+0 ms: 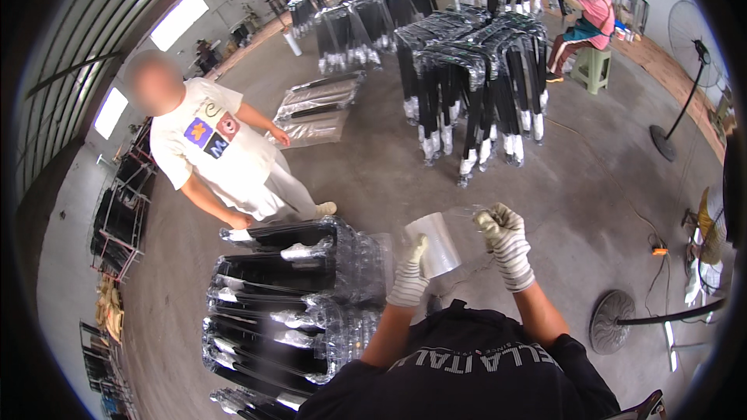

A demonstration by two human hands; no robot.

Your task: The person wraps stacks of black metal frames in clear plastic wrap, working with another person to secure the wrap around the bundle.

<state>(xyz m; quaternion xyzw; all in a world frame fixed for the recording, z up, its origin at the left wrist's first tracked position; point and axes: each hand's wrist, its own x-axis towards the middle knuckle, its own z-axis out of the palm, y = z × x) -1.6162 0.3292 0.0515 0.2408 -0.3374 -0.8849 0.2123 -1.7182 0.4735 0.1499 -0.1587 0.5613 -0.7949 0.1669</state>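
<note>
I hold a roll of clear stretch film [434, 245] between both gloved hands: my left hand [410, 274] closes on its lower end, my right hand [504, 239] pinches the loose sheet pulled rightward. The wrapped stack of black chair frames [288, 303] stands just left, on grey concrete floor [591, 187]; a person in a cream shirt [214, 148] stands beyond it.

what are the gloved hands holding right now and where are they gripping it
A roll of clear stretch film. The left hand grips the roll's left end; the right hand pinches the loose film pulled off its top.
</note>
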